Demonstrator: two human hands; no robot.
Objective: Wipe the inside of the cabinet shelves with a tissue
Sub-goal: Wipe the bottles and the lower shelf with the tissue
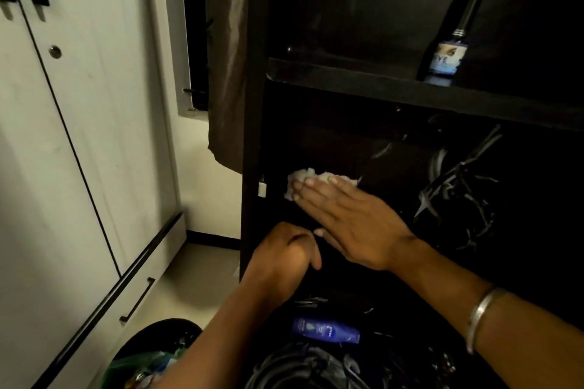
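A person's right hand [347, 218] lies flat inside a dark cabinet [252, 136], its straight, close-set fingers pressing a crumpled white tissue [303, 175] against the dim lower compartment near the cabinet's left wall, just beneath the upper shelf [410, 95]. The tissue shows beyond the fingertips, bunched and pale against the black interior. A silver bangle [483, 309] circles the right forearm. The left hand [284, 256] sits lower, at the cabinet's left front edge, its fingers curled inward; whether it grasps anything cannot be told from this angle. On the upper shelf, toward its right end, a small bottle [445, 57] with a blue label and a dark cap stands upright. At the bottom of the cabinet, below both hands, a blue Nivea bottle [325, 330] lies on its side among tangled dark cables [303, 366]; more dark cords [458, 180] hang in the right part of the compartment being wiped. Left of the cabinet, a brown curtain [227, 57] hangs by a window, and pale wardrobe doors [63, 136] with black handles fill the left side. A dark bin [151, 347] holding coloured scraps sits at the lower left, beside the person's left arm.
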